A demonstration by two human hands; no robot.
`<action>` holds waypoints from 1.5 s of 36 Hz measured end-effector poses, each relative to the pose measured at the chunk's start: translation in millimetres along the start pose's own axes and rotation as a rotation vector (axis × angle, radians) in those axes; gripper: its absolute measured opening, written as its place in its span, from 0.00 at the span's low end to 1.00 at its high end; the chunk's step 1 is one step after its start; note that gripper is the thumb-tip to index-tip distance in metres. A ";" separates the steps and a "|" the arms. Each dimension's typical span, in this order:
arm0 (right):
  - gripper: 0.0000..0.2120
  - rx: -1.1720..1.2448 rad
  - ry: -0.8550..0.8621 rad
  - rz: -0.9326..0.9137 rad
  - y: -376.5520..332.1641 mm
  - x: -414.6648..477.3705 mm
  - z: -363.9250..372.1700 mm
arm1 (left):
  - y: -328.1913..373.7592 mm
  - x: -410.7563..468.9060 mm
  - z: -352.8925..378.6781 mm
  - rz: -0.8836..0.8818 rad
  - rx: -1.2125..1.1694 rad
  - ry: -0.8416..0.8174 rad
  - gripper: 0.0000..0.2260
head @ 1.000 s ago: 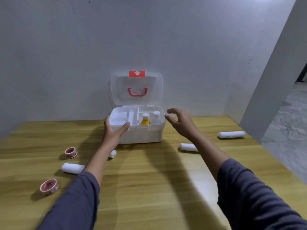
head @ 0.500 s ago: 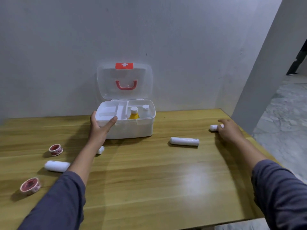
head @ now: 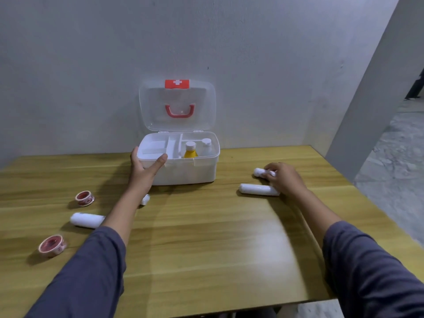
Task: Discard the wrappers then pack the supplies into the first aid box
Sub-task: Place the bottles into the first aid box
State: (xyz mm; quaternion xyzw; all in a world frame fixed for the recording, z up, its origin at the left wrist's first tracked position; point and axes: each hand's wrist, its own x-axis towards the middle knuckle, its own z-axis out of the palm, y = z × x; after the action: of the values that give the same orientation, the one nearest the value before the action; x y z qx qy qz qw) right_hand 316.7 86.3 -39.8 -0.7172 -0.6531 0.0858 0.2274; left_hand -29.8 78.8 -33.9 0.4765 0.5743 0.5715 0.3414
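Note:
The white first aid box [head: 183,173] stands open at the back of the table, clear lid up. Inside are a yellow bottle [head: 190,151] and a clear bottle [head: 206,146]. My left hand [head: 146,167] grips the box's front left corner. My right hand [head: 284,179] is closed over a white bandage roll [head: 261,172] right of the box. A second roll [head: 258,189] lies just in front of that hand. Left of my arm lie another white roll [head: 86,220], a small roll [head: 145,199] half hidden by my forearm, and two red tape rolls [head: 84,198] [head: 52,245].
The wooden table [head: 206,249] ends at a near edge and a right edge. A grey wall stands behind the box. A pillar [head: 367,111] rises at the right, with floor beyond it.
My right hand went out to the far right roll and has drawn it back toward the box, beside the second roll. My left hand has stayed on the box.

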 end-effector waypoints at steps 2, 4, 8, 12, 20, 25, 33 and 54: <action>0.13 0.025 -0.033 -0.032 -13.1 -3.5 5.5 | 0.7 -0.6 0.3 -0.003 0.002 -0.002 0.40; 0.13 0.052 -0.072 -0.073 -24.2 -8.2 9.5 | 0.5 -0.4 0.1 -0.004 0.000 -0.004 0.40; 0.14 0.055 -0.111 -0.190 -39.6 -25.9 16.1 | 0.1 -0.1 -0.5 -0.003 0.003 -0.011 0.41; 0.20 -0.173 -0.087 -0.350 -46.3 -48.7 29.6 | 0.5 0.4 -1.1 -0.006 0.008 -0.007 0.42; 0.35 -0.348 -0.019 -0.472 -42.9 -52.9 38.5 | 3.7 -3.0 -1.1 -0.019 0.017 -0.008 0.41; 0.20 -0.296 0.000 -0.424 -49.4 -42.9 40.7 | 6.0 -4.9 -1.4 -0.006 0.011 -0.012 0.40; 0.14 0.393 0.130 -0.257 -82.5 -14.2 17.8 | 3.1 -2.9 -3.1 -0.002 -0.009 -0.026 0.41; 0.10 1.106 0.193 -0.306 -188.9 78.8 9.5 | -3.7 -1.6 2.8 0.004 -0.105 0.019 0.39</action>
State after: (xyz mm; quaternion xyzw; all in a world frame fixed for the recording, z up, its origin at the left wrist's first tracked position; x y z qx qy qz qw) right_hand 153.5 173.4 48.3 -0.3940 -0.5839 0.3146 0.6363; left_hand -27.3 78.7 -38.1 0.4537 0.5456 0.6060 0.3595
